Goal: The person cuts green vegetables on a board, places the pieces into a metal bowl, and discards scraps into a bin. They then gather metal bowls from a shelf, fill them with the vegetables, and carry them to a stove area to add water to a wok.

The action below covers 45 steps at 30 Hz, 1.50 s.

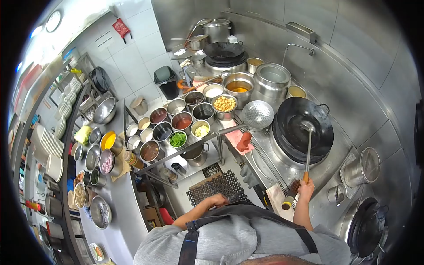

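A long ladle (308,150) with a wooden handle end is gripped in my right hand (306,189). Its bowl rests inside a large black wok (287,128) on the stove at the right. Near the front of my apron, my left hand (217,200) is held low, its fingers curled and partly hidden. Beside my right hand lies a brush with dark bristles (294,185) and a yellow end. A round perforated strainer (258,115) sits left of the wok, with a red cloth (244,141) below it.
Metal pots of sauces (181,120), chopped greens (178,139) and fried pieces (224,104) crowd the left-centre rack. Behind stand a second wok (224,51) and a large lidless pot (272,79). A steel counter (121,203) with bowls runs along the left.
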{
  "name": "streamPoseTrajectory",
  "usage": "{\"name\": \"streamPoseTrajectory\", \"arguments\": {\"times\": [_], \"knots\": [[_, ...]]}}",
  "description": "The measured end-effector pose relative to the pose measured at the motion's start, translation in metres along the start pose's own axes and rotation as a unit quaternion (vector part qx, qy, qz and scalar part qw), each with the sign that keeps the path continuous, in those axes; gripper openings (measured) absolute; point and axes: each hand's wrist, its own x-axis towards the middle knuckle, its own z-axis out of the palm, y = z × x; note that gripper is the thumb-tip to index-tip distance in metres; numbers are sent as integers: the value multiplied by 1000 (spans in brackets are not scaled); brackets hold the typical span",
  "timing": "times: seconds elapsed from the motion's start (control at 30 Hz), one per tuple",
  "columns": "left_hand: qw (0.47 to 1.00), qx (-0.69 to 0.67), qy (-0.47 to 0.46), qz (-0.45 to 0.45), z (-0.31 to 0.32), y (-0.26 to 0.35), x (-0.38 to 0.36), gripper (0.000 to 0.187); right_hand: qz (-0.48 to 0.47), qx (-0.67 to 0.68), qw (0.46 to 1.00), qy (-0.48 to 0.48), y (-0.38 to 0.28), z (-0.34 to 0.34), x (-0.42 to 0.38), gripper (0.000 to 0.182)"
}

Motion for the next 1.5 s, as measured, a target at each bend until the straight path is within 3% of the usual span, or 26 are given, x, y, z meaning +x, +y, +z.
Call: {"name": "streamPoseTrajectory", "arguments": {"times": [0.03, 0.07, 0.1, 0.23, 0.3, 0.33, 0.4, 0.47, 0.5, 0.53, 0.67, 0.7, 0.73, 0.8, 0.9, 1.07, 1.13, 1.2, 1.27, 1.33, 1.4, 1.47, 1.5], "knots": [[990, -142, -6, -20, -16, 21, -5, 28, 2, 3, 1000, 2, -3, 5, 0, 34], [958, -282, -13, -41, -31, 42, -12, 27, 2, 96, 995, -10, -8, 12, -11, 31], [955, -296, 0, -10, -45, 67, -14, 29, 5, 186, 982, -20, -14, 17, -24, 29], [935, -333, -36, 119, -84, 201, -14, 45, 19, 264, 962, -67, -66, 31, -75, 31], [923, -322, -72, 197, -87, 258, 1, 51, 47, 327, 926, -181, -98, 36, -95, 27], [911, -323, -96, 237, -86, 279, 12, 53, 46, 335, 925, -173, -107, 40, -100, 27], [892, -369, -129, 227, -80, 316, 24, 49, 53, 337, 898, -279, -122, 49, -105, 28], [842, -447, -223, 202, -77, 331, 39, 36, 44, 357, 892, -273, -128, 58, -106, 29], [825, -474, -233, 204, -80, 338, 36, 21, 50, 353, 893, -275, -128, 60, -101, 28], [826, -467, -241, 204, -83, 340, 35, 21, 55, 347, 894, -277, -130, 62, -96, 28], [813, -505, -222, 189, -104, 329, 54, 18, -40, 200, 945, -254, -123, 81, -77, 24], [808, -531, -183, 175, -118, 329, 58, 20, -144, 148, 956, -210, -102, 93, -64, 25], [803, -555, -143, 164, -137, 332, 64, 22, -145, 146, 957, -205, -113, 98, -64, 25], [842, -507, -124, 136, -195, 338, 70, 23, -5, 153, 972, -179, -142, 101, -64, 25], [866, -467, -102, 147, -262, 321, 100, 21, 8, 144, 983, -116, -129, 108, -45, 24], [914, -375, 47, 148, -355, 296, 163, 17, 50, 89, 995, -1, -100, 99, -31, 22], [907, -372, 141, 137, -380, 298, 180, 9, 58, 72, 994, 60, -92, 89, -36, 22], [921, -323, 174, 134, -412, 294, 208, 9, 66, 78, 987, 121, -83, 81, -49, 22], [946, -161, 252, 128, -453, 286, 257, 13, 111, 46, 979, 166, -68, 74, -67, 22], [958, -13, 274, 85, -486, 315, 265, 19, 138, 32, 973, 185, -42, 70, -91, 22], [919, 154, 350, 92, -515, 321, 312, 23, 181, -43, 961, 203, -18, 68, -118, 24], [926, 216, 299, 82, -533, 344, 322, 25, 233, -177, 929, 228, 16, 67, -151, 25], [926, 221, 293, 89, -541, 347, 341, 25, 238, -173, 926, 236, 24, 70, -172, 25]]}}
